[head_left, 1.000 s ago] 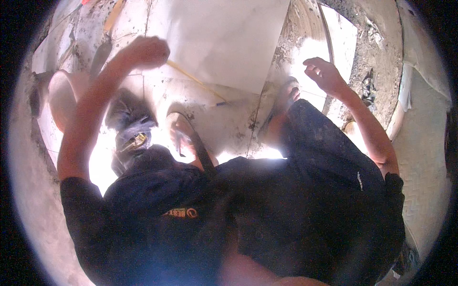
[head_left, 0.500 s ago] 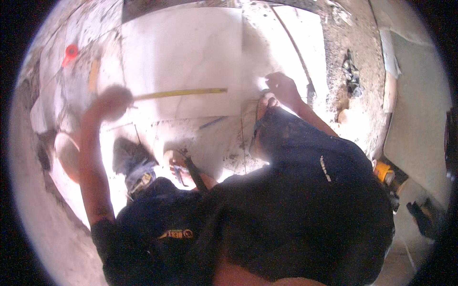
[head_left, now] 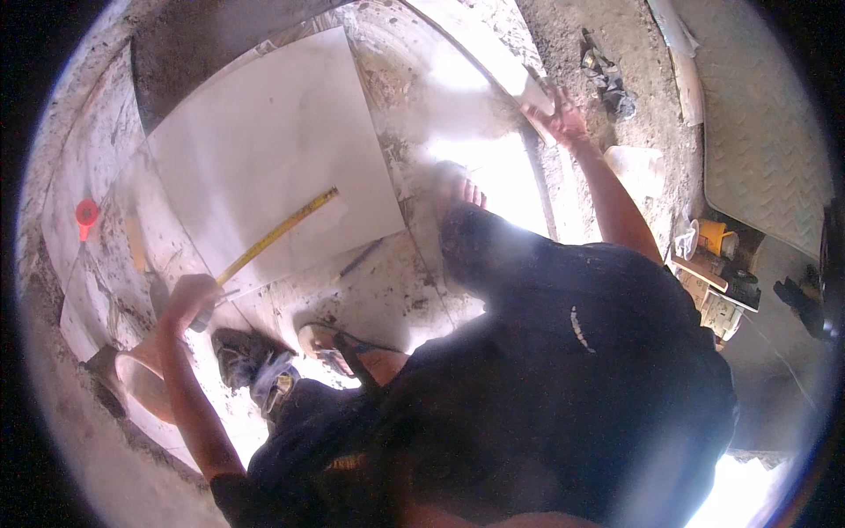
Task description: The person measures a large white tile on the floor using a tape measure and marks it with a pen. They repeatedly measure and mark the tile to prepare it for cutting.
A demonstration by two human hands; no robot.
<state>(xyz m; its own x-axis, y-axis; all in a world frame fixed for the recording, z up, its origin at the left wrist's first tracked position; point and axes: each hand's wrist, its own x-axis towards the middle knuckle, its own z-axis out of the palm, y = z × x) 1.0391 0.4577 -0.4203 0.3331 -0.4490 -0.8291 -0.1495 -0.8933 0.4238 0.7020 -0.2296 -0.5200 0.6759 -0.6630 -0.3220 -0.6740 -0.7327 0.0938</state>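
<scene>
My left hand [head_left: 195,297] is closed around a tape measure, with its yellow blade [head_left: 277,236] drawn out across a large white tile [head_left: 264,132]. A thin stick-like piece juts out beside the fingers; its kind is unclear. Most of the tape's case is hidden by the hand. Far to the right, my right hand [head_left: 563,119] has its fingers spread at the edge of a long pale slab [head_left: 480,35]. Whether the fingertips press on the slab cannot be made out. Below the tile lies a thin blue-grey strip [head_left: 359,258].
A red round object with a short tail [head_left: 85,216] lies at left, near a wooden strip [head_left: 134,238]. A pale bucket-like vessel [head_left: 145,378] is by my left forearm. Dark crumpled scraps [head_left: 607,79], a patterned mat [head_left: 766,114] and a yellow container [head_left: 713,236] are at right.
The view has turned, so the tile now appears tilted. My right hand has moved from beside my foot out to the slab's edge. The left hand still holds the tape measure.
</scene>
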